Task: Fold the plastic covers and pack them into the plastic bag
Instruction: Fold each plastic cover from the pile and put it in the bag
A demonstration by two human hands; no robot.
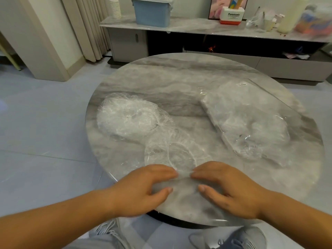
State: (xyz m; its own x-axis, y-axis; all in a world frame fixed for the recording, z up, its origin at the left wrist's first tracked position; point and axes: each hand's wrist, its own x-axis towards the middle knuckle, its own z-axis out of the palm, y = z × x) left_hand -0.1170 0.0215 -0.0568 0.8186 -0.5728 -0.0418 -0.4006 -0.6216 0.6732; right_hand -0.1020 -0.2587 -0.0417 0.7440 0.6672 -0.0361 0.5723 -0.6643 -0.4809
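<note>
A clear plastic cover [181,159] with an elastic rim lies spread near the front edge of the round marble table [161,72]. My left hand [143,186] and my right hand [228,187] rest on its near edge, fingertips almost meeting, fingers fairly straight and pressing the film down. A crumpled heap of several more covers [129,117] lies at the left of the table. The clear plastic bag [251,112], with some covers inside it, lies flat at the right.
Behind the table runs a low marble-topped cabinet [197,26] with a blue bin [152,11], paper cups, a white box and bottles. Grey tiled floor surrounds the table. My shoes show below the table's front edge.
</note>
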